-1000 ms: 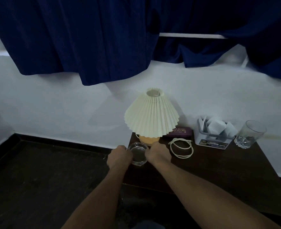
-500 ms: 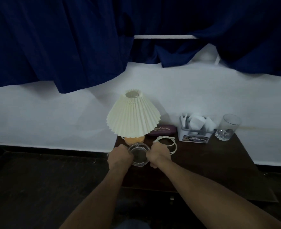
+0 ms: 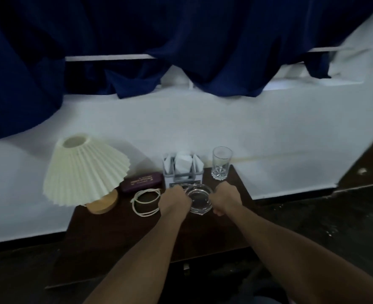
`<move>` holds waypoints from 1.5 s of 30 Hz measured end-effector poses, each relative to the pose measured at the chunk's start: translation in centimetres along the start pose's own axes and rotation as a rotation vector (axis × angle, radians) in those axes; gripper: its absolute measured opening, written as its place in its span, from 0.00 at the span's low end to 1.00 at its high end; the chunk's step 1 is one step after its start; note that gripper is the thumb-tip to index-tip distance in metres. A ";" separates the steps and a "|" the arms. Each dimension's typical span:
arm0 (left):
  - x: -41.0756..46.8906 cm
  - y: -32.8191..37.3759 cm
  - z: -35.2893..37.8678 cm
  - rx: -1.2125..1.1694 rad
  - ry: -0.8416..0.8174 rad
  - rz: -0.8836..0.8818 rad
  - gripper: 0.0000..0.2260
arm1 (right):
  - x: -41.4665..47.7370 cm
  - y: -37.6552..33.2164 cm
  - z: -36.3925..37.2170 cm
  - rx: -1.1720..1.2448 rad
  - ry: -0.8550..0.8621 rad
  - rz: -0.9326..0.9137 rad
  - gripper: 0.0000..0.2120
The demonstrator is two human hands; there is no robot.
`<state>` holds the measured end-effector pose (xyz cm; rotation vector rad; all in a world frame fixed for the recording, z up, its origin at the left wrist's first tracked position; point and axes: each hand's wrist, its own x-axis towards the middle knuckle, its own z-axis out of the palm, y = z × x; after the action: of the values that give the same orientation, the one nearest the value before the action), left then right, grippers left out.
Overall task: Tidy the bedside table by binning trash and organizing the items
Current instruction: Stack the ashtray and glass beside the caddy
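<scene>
- Ashtray: clear glass, gripped at its sides by closed left hand and right hand, over the worktop.
- Behind it: napkin holder; tumbler beyond.
- Left: cord, case, lamp.

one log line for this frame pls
phase: placing | left hand + right hand: gripping glass ashtray | location: table, front of napkin holder

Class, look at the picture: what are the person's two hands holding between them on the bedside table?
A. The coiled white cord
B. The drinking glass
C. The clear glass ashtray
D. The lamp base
C: the left hand and right hand grip opposite edges of the clear glass ashtray, with the cord, drinking glass and lamp untouched.
</scene>
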<state>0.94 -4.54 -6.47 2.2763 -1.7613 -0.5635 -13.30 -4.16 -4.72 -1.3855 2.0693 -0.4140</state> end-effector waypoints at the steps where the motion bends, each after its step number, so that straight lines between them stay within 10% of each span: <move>1: 0.3 1.0 0.7 0.001 -0.006 0.006 0.14 | 0.8 0.9 -0.4 -0.001 0.009 0.012 0.07; 19: 3.7 4.9 6.5 -0.130 0.007 -0.004 0.14 | 9.2 5.9 -0.3 -0.001 0.039 0.053 0.12; 35: 0.7 3.9 5.7 -0.227 -0.107 0.127 0.35 | 12.1 1.4 -3.2 0.256 0.311 -0.154 0.51; 45: 2.0 6.1 7.6 -0.207 -0.023 0.092 0.34 | 14.5 1.0 -2.9 0.205 0.365 -0.181 0.42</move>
<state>-7.13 -7.60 -11.31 2.0474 -1.7193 -0.7206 -19.72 -17.20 -7.57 -1.4602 2.1114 -0.9907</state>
